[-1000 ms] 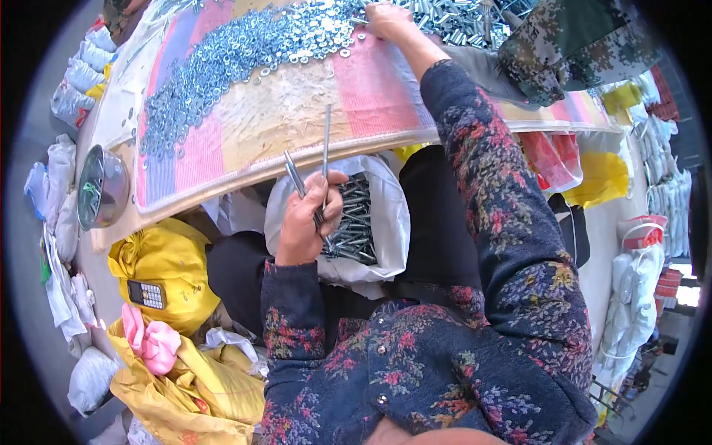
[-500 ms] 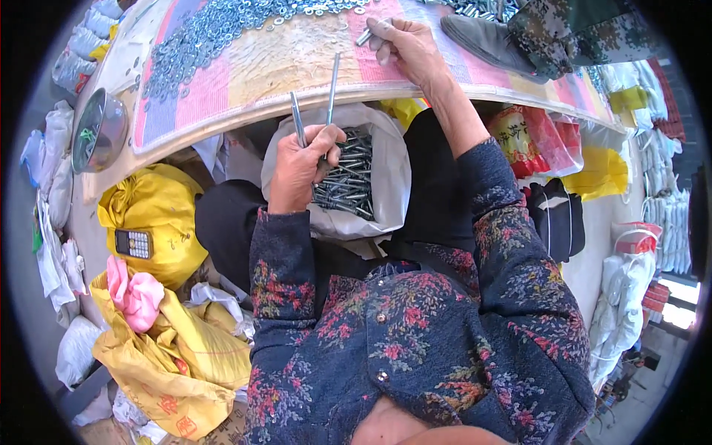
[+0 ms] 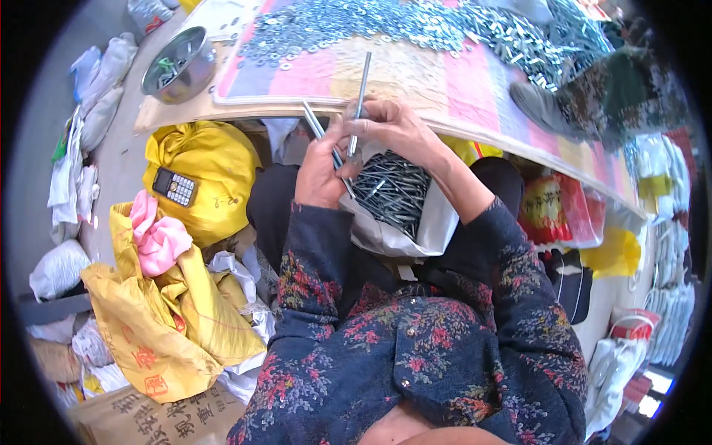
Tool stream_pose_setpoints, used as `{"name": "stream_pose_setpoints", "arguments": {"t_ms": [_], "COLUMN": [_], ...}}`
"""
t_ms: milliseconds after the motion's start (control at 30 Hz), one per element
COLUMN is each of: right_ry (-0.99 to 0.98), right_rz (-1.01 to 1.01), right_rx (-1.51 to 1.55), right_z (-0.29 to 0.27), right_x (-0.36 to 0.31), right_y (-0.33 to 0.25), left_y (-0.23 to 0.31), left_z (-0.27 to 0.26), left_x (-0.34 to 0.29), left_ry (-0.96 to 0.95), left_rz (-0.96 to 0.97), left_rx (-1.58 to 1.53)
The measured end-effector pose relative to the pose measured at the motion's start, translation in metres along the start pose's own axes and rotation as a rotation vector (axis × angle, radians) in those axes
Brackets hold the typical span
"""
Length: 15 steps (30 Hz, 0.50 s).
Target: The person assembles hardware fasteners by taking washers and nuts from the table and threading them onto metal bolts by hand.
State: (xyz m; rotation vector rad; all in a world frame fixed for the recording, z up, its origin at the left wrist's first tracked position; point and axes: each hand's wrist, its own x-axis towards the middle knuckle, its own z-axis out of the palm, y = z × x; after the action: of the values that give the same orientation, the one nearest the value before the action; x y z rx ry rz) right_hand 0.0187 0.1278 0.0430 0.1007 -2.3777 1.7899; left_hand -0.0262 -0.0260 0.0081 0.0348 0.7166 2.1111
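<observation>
My left hand (image 3: 324, 167) is closed round thin metal rods (image 3: 313, 119) that stick up out of the fist. Against it my right hand (image 3: 393, 127) pinches a short silver metal tube (image 3: 352, 145), at the lower part of an upright rod (image 3: 363, 81). Whether the tube is around the rod or beside it, the fingers hide. Just below both hands a white sack (image 3: 441, 230) stands open between my knees, full of dark metal rods or bolts (image 3: 393, 194).
Loose washers (image 3: 348, 22) and short metal tubes (image 3: 530, 52) cover the far part of the striped-cloth table (image 3: 415, 74). A steel bowl (image 3: 196, 78) sits at its left corner. Another person's shoe (image 3: 545, 110) rests on the right. A phone (image 3: 174, 187) lies on a yellow bag (image 3: 215, 159).
My right hand has come from the table with the short tube to my left hand and the rods. The view has shifted, showing more of the right-hand pile.
</observation>
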Motion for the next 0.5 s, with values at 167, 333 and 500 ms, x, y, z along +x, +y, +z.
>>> {"name": "stream_pose_setpoints", "arguments": {"t_ms": [167, 333, 500], "right_ry": [-0.128, 0.229, 0.243], "right_rz": [0.101, -0.213, -0.353], "right_rx": [-0.070, -0.890, -1.144], "right_z": [-0.003, -0.015, -0.006], "right_x": [0.054, 0.153, 0.126], "right_y": [-0.020, 0.034, 0.044], "left_y": [0.021, 0.025, 0.023], "left_z": [-0.010, -0.016, -0.011], "left_x": [-0.014, -0.006, -0.012], "left_ry": [-0.099, -0.139, 0.032], "left_rz": [0.058, 0.071, 0.148], "left_rx": [-0.124, -0.146, -0.069]}}
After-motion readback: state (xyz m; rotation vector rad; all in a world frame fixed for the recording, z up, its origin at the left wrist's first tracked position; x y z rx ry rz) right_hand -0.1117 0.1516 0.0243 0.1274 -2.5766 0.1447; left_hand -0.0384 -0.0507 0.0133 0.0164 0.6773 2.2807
